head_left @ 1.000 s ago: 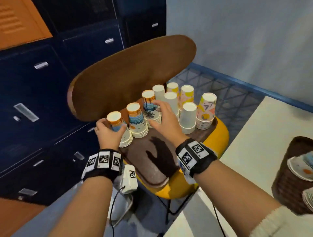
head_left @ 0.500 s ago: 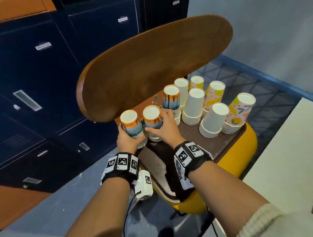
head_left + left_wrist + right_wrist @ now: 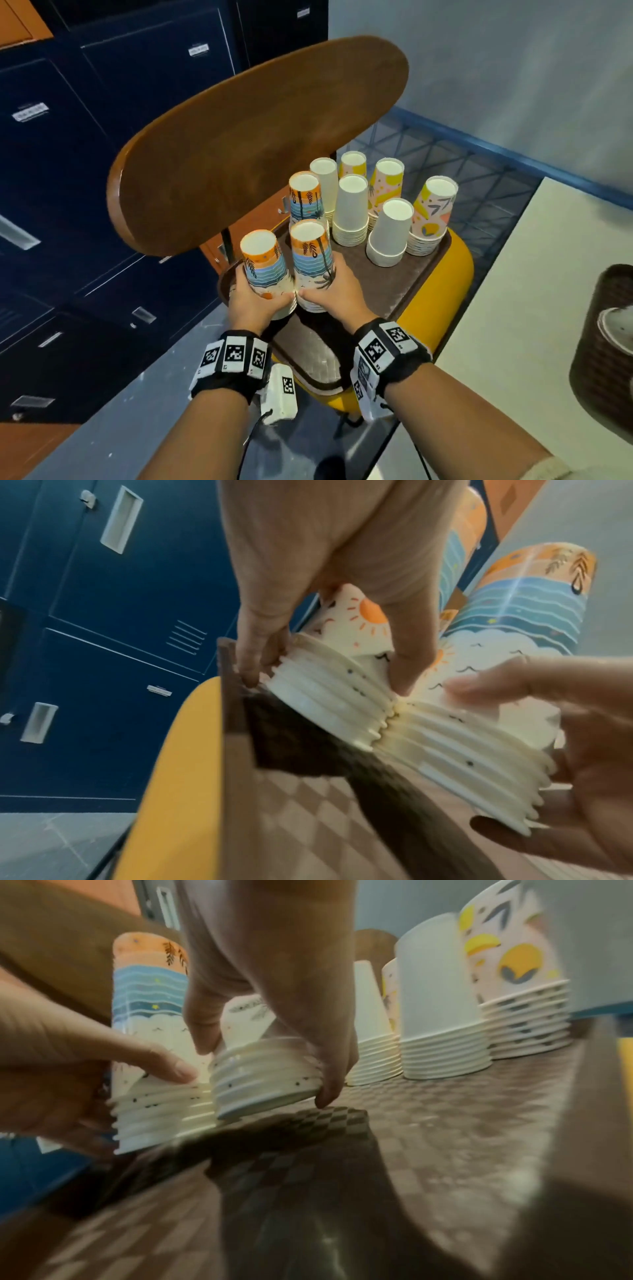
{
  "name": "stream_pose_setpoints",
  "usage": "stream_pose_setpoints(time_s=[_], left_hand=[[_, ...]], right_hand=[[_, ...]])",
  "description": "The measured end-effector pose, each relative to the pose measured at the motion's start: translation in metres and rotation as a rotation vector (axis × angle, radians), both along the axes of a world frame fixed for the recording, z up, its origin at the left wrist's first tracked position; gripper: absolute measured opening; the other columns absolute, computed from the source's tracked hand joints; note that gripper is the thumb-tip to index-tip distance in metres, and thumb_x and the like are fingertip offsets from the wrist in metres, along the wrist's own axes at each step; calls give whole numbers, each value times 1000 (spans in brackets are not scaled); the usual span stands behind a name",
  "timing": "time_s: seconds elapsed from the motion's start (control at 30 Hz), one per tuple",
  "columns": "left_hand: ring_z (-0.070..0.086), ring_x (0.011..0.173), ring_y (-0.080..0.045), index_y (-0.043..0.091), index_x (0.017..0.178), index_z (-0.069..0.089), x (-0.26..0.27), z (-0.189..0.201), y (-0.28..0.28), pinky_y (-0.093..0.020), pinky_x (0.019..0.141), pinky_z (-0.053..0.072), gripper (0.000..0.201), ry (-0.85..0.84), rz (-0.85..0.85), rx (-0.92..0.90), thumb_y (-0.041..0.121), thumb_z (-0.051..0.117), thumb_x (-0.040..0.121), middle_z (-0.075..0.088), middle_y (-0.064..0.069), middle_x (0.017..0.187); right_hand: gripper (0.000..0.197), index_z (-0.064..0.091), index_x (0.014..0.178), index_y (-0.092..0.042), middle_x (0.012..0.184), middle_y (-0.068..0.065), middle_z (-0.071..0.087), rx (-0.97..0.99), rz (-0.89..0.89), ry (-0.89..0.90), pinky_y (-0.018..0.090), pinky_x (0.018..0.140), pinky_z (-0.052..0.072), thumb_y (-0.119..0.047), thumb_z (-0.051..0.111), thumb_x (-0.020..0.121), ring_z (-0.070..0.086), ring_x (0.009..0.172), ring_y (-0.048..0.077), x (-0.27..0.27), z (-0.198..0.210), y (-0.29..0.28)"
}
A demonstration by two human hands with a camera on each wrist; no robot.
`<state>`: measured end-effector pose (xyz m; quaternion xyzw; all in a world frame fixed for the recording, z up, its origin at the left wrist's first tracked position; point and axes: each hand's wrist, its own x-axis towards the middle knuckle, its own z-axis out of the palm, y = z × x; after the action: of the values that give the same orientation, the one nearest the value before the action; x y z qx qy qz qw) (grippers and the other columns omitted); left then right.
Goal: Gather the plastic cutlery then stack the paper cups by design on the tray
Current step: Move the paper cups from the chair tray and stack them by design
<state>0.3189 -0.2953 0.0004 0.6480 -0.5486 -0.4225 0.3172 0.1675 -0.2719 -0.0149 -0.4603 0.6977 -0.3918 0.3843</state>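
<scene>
A brown tray (image 3: 387, 287) lies on a yellow chair seat and carries upside-down stacks of paper cups. My left hand (image 3: 260, 301) grips the base of the leftmost beach-print stack (image 3: 263, 263) at the tray's left edge. My right hand (image 3: 322, 291) grips the beach-print stack (image 3: 311, 253) beside it. The two stacks touch at their rims (image 3: 390, 718). In the right wrist view the right-hand stack (image 3: 267, 1074) tilts, with one edge off the tray. A third beach-print stack (image 3: 305, 198) stands behind. No cutlery is in view.
White stacks (image 3: 351, 212) and yellow-pink stacks (image 3: 431, 219) fill the tray's far side. The chair's wooden back (image 3: 257, 144) rises just behind the cups. Navy lockers (image 3: 102, 137) stand left. A white table (image 3: 531, 308) with a woven basket (image 3: 603, 342) lies right.
My right hand left the third beach-print stack and took hold of the second. Both hands have brought their stacks together until the rims touch. The head view moved closer.
</scene>
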Motion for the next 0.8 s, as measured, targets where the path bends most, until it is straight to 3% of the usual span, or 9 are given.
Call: stream_pose_setpoints(time_s=[0.13,0.23,0.37,0.43,0.5,0.57,0.63,0.7,0.8], left_hand=[[56,116,-22,25,121,44,-29,14,20,-44,103,44,90,74,-104,-16,32,82,39,61,-1,118],[55,114,-20,37,111,43,-57,25,40,-42,99,46,82,90,-225,-47,43,73,35,62,5,110],[52,120,-19,38,117,42,-109,42,70,-43,102,44,84,133,-383,-91,36,79,41,59,5,118],[51,117,-14,32,121,42,-137,52,86,-34,99,43,83,156,-448,-111,20,85,51,56,7,117],[53,105,-6,27,122,42,-164,61,102,-13,87,42,78,188,-507,-117,6,83,59,54,10,111],[53,93,4,20,125,43,-190,67,116,-2,75,42,76,220,-585,-121,3,81,62,55,11,109],[55,94,8,20,124,44,-216,69,125,-10,83,46,74,239,-656,-118,4,81,62,59,9,112],[60,99,4,18,122,46,-243,72,131,-25,93,50,73,251,-745,-111,6,82,60,64,5,113],[61,102,0,16,122,44,-288,80,140,-27,94,51,78,240,-891,-146,7,85,56,65,1,113]], right_hand=[[81,42,125,-28,122,2,59,-55,-66,-5,36,97,48,-33,81,55,55,115,17,-30,18,43],[74,44,122,-25,117,-5,60,-114,-142,3,13,86,46,-26,83,59,55,106,7,-57,40,85],[71,39,117,-37,114,-11,56,-190,-268,-40,18,87,48,-19,82,62,54,104,5,-97,71,146],[69,40,115,-37,116,-9,57,-195,-337,-29,26,91,49,-21,82,62,55,106,8,-117,80,174],[70,43,117,-30,118,-5,60,-217,-404,0,31,93,51,-23,82,60,58,108,11,-136,87,200],[68,45,115,-31,116,-4,61,-257,-464,29,24,90,51,-23,83,59,60,107,11,-154,93,224],[69,44,113,-37,117,-4,62,-289,-522,31,16,88,48,-20,84,59,59,108,9,-171,97,246],[73,43,112,-45,119,-5,61,-319,-573,17,21,92,47,-19,85,58,59,109,6,-183,101,264],[71,44,110,-42,113,-14,61,-352,-641,-20,9,87,46,-12,84,60,57,104,-10,-193,104,291]])
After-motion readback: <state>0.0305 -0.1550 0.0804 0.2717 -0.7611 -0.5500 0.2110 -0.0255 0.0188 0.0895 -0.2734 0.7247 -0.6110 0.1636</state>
